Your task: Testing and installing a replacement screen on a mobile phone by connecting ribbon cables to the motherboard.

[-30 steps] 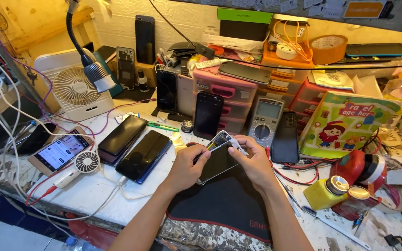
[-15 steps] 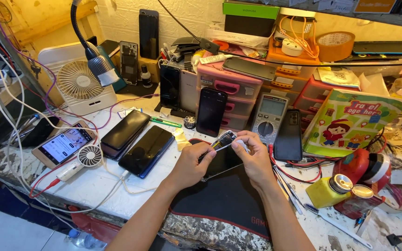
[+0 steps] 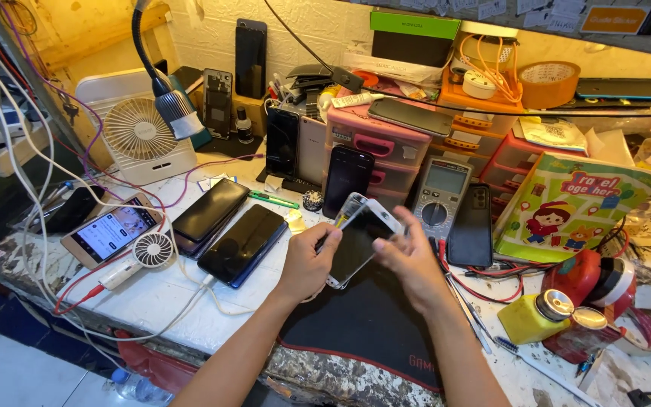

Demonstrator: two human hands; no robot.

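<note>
The white phone (image 3: 359,241) is tilted up above the black mat (image 3: 356,324). The left hand (image 3: 307,265) pinches its left edge, and the right hand (image 3: 408,260) pinches its right side. Two dark phones (image 3: 227,230) lie nearby on the tabletop (image 3: 152,301), left of the mat.

White-framed phone (image 3: 359,241), black mat (image 3: 363,332), yellow bottle (image 3: 525,320), pink drawers (image 3: 378,147).
</note>
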